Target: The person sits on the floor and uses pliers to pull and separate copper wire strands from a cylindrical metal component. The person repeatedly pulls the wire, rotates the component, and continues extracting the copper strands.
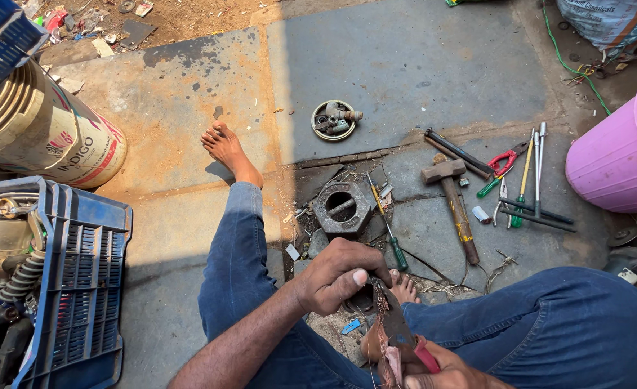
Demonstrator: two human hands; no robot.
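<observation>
1. At the far left of the frame a blue plastic crate [81, 288] holds engine parts and hoses; above it, in the upper left, a large printed drum [52, 133] lies on its side.
2. Your bare foot [226, 148] rests on the stone slab left of centre, with your jeans-clad leg running down toward the bottom of the frame.
3. Your left hand [336, 274] sits low in the middle, curled tight over a dark round part [362, 298] you can only partly see; fingers and thumb are closed around its top.
4. Just above that hand a heavy hexagonal metal block [342, 207] with a round hole sits on the ground, and a green-handled screwdriver [389, 232] lies just beside its right edge.
5. Higher up, at centre, a shallow round dish [333, 120] carries small fittings.
6. Your right hand [444, 373] is at the bottom edge, right of centre, wrapped shut around a flat metal tool with a red handle [403, 337], its tip pointing up against the dark round part. Copper-coloured wire strands [389, 356] hang beside it.
7. A hammer [454, 205] lies right of centre, next to red pliers [502, 162] and several long rods.
8. A pink bucket [617, 158] stands at the far right edge.
</observation>
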